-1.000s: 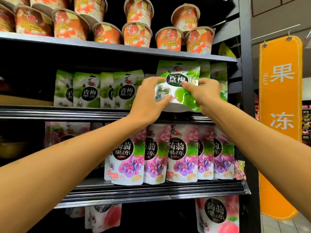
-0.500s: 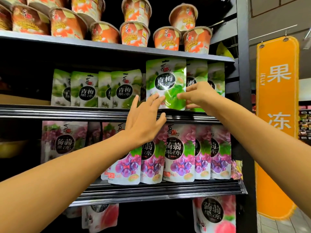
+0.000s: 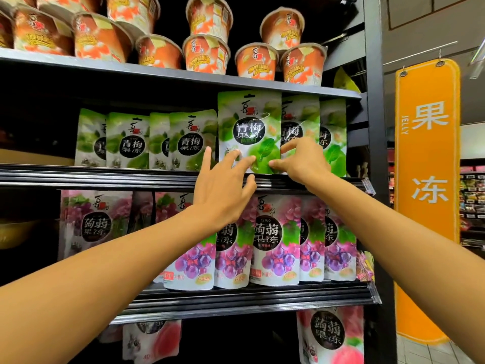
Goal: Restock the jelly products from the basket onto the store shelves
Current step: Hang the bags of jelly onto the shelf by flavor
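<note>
Green jelly pouch (image 3: 249, 132): stands upright at the front edge of the middle shelf (image 3: 105, 177), directly under the fingertips of both hands.

Left hand (image 3: 223, 187): fingers (image 3: 236, 154) spread and straight, tips touching the pouch's lower front. Right hand (image 3: 301, 161): thumb and forefinger apart, tips resting near the pouch's lower right corner. It grips nothing, and its other fingers are loosely curled.

Judgement: this pouch is placed and is being squared up; the hands have not yet let go.

Left of the fingers, a row of matching green pouches (image 3: 189, 141) sits further back. Right of the fingers are more of the same (image 3: 300, 119). Above the fingers are sealed orange cups (image 3: 207, 55), some stacked two high. Below the wrists are purple grape pouches (image 3: 273, 240), then peach pouches (image 3: 330, 334) on the lowest level.

All packs are sealed and their contents are not visible. The basket is not in view, so remaining stock cannot be assessed.
</note>
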`<state>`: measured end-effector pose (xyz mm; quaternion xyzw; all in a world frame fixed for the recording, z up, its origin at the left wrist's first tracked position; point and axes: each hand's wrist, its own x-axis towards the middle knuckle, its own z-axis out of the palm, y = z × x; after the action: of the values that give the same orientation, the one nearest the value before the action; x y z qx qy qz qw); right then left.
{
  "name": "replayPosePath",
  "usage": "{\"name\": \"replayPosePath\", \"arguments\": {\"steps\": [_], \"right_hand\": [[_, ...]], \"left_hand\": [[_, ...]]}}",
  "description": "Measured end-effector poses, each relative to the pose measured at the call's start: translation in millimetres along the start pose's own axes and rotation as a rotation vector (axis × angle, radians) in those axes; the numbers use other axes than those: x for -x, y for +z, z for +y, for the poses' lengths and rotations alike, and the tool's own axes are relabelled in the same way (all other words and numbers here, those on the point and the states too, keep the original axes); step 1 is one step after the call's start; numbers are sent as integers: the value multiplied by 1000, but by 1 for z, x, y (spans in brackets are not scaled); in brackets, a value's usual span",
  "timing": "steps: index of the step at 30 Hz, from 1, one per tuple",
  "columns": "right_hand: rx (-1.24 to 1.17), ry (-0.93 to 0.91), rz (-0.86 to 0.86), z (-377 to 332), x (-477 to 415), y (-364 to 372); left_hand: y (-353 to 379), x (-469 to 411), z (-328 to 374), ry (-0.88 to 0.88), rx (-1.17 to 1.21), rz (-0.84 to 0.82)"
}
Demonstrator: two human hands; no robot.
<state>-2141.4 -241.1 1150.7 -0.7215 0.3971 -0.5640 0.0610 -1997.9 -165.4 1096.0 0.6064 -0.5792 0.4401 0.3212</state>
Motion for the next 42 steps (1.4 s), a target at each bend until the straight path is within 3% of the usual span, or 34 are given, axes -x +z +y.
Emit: {"name": "replayPosePath", "arguments": {"steps": [18,29,36,42], "right_hand": [[-43,-151,161,16,18,-5],[-304,-104,199,9,107,23],[-459,45,-105,25,258,77],[-430,440,-518,56,468,142]], "left_hand": [[-14,3,10,76,69,-31],[-45,79,3,87,683,61],[-43,226,-39,-247,916,-247],[-21,424,-77,-616,952,-636]]}}
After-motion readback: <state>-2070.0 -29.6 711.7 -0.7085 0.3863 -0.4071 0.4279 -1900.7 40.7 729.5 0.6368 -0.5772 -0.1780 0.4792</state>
